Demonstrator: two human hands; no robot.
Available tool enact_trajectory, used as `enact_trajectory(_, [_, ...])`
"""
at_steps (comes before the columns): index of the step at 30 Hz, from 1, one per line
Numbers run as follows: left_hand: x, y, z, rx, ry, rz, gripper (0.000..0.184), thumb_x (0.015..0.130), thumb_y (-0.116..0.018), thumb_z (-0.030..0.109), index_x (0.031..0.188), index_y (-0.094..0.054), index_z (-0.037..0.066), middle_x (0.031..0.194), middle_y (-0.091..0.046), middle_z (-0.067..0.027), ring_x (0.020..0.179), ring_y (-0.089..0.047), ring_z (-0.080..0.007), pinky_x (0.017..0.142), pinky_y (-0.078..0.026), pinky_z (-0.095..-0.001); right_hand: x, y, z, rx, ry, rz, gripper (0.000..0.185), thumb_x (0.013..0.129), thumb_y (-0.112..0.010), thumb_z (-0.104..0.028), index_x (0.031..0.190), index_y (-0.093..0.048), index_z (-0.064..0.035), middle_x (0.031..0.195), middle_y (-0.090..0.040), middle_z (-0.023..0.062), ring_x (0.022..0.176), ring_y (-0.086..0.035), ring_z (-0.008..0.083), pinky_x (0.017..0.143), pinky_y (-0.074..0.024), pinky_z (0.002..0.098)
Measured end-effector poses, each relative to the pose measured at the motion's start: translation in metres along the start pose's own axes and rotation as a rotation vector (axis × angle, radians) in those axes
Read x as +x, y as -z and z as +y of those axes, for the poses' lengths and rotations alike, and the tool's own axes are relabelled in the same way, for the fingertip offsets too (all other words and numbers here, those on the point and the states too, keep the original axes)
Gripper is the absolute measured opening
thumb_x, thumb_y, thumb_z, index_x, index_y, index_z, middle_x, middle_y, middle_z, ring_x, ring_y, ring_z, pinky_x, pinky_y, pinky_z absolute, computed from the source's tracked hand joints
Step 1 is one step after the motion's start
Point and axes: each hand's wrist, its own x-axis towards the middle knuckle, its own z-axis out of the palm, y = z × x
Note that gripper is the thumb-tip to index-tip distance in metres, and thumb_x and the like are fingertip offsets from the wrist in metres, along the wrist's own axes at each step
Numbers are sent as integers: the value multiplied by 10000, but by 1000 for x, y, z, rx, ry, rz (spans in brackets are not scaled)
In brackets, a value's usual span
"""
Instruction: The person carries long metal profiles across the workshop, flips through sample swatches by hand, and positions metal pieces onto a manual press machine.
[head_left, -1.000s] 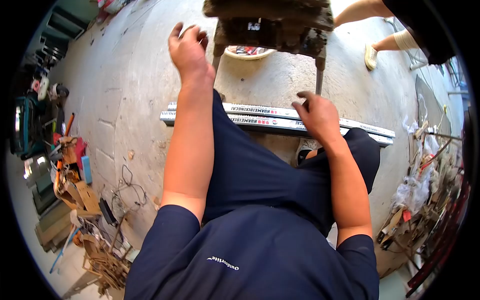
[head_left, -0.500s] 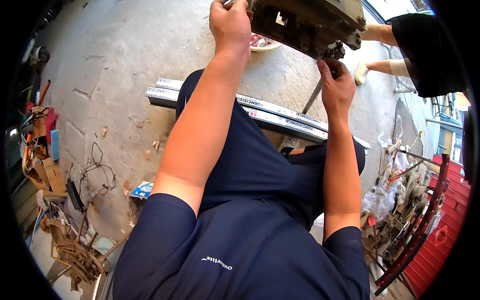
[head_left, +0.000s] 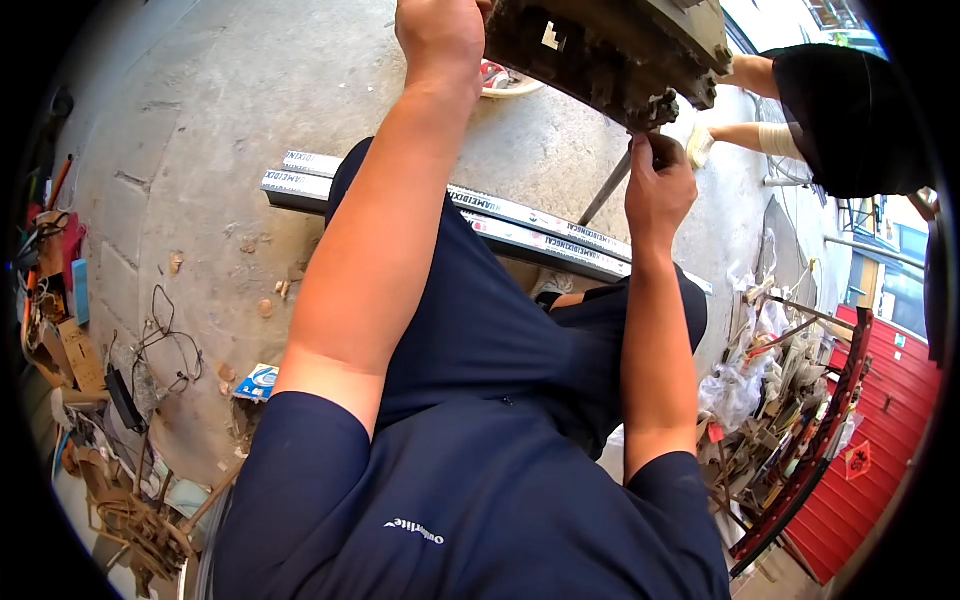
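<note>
A dark, dirty metal machine on legs stands at the top of the head view. At its left edge is my left hand, its fingers closed and partly cut off by the frame's top; what they hold is hidden. Below the machine's lower right corner, my right hand has thumb and fingers pinched together against a small knobbly part. Whether anything small sits between those fingertips cannot be made out. One slanting metal leg runs down just left of my right hand.
Long wrapped metal profiles lie across the floor beyond my knees. A round basin is under the machine. Another person's leg shows at upper right. Scrap and plastic pile up on the right, cables and cardboard on the left.
Both hands have moved up from above the floor to the machine, and their fingers have closed. The view has turned, so the machine now appears tilted and farther right.
</note>
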Motion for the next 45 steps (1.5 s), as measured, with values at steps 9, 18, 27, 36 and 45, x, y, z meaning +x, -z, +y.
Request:
enact_trajectory(9, [-3,-3,-2,-42,47,-34,363,955,-571,51,1316,-540,26,894,-647,-61,736,-629,-141,637,-523,-278,-4,-31,-29,706,-402,11,289,978,-742,-160,1097,-741,104,905,-720,64,797,-583,115,758,-471,263])
enact_trajectory(18, [2,-7,-9,-87,45,-66,318,978,-572,72,1292,-550,22,919,-662,-67,744,-651,-152,661,-540,-281,-15,-42,-28,645,-372,72,265,945,-773,-168,1055,-731,69,740,-594,7,566,-450,60,510,-340,225])
enact_trajectory(27, [4,-5,-10,-100,80,-85,325,994,-564,81,1314,-545,26,920,-683,-82,754,-666,-159,657,-547,-287,-30,-29,-6,722,-653,23,265,976,-716,-186,1076,-678,57,662,-506,-18,520,-422,64,480,-319,242])
enact_trajectory(36, [5,-8,-15,-108,63,-75,327,993,-582,73,1311,-544,8,979,-701,-106,803,-682,-165,693,-555,-284,-13,-36,-5,498,-294,48,233,968,-760,-145,1076,-722,58,865,-711,39,726,-595,95,708,-481,225])
enact_trajectory(45, [7,-8,-14,-88,37,-37,322,979,-595,76,1292,-565,7,990,-693,-109,828,-681,-172,713,-562,-290,-21,-41,9,252,-210,212,242,963,-744,-185,966,-727,57,836,-734,103,739,-647,139,709,-510,299])
